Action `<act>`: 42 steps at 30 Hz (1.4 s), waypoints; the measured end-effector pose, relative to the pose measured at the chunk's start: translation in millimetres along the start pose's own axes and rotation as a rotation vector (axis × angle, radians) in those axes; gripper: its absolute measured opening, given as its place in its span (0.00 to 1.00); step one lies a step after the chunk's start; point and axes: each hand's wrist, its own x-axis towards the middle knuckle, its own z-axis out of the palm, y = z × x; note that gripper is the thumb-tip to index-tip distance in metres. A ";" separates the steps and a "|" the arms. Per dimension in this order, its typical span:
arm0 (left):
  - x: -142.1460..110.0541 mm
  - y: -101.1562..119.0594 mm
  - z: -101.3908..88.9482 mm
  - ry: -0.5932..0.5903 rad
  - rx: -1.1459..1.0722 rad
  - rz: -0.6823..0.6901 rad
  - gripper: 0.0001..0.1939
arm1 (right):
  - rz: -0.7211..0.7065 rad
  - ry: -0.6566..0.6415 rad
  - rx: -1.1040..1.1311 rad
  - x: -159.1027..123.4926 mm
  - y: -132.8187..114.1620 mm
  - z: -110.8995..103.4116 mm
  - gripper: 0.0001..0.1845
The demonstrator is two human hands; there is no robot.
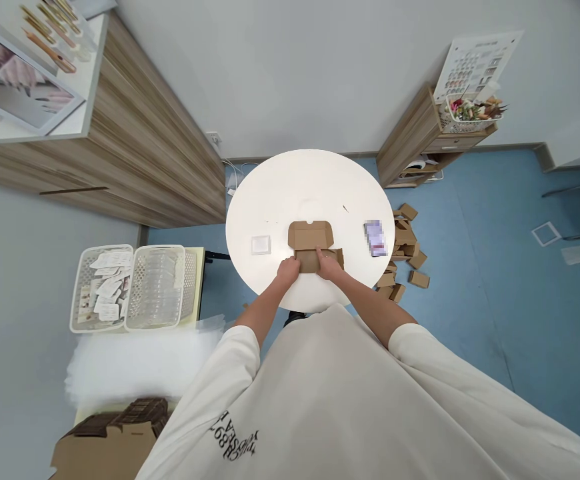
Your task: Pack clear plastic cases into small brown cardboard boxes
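A small brown cardboard box (310, 236) lies on the white oval table (305, 180), its lid flap standing unfolded toward the far side and a side flap sticking out at the right. My left hand (289, 269) is closed on the box's left edge, fingers curled. With the thumb laid over the inner face, my right hand (329, 265) grips the near right part. What the fingers do beneath the cardboard is hidden. Left of the box sits a small clear flat case (261, 245).
A purple item, partly blurred (375, 238), lies at the table's right. Several folded boxes (405, 237) are heaped on the floor beyond it. To the left, white baskets (129, 320) hold packets and clear cases, beside white bags (135, 363) and flat cardboard (105, 447).
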 end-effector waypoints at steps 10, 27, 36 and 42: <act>-6.9 5.9 0.4 0.118 -0.030 -0.024 0.16 | -0.004 0.009 0.037 -1.6 0.4 -0.3 0.58; 9.9 9.8 -2.6 0.100 0.076 0.072 0.46 | -0.051 0.412 0.092 -45.1 40.6 37.1 0.35; 11.6 15.6 -0.5 0.071 0.042 0.024 0.47 | 0.154 0.393 0.182 -32.3 61.6 26.6 0.43; 8.3 24.1 0.7 0.069 0.067 -0.009 0.45 | 0.031 0.384 0.310 -23.7 39.2 20.3 0.32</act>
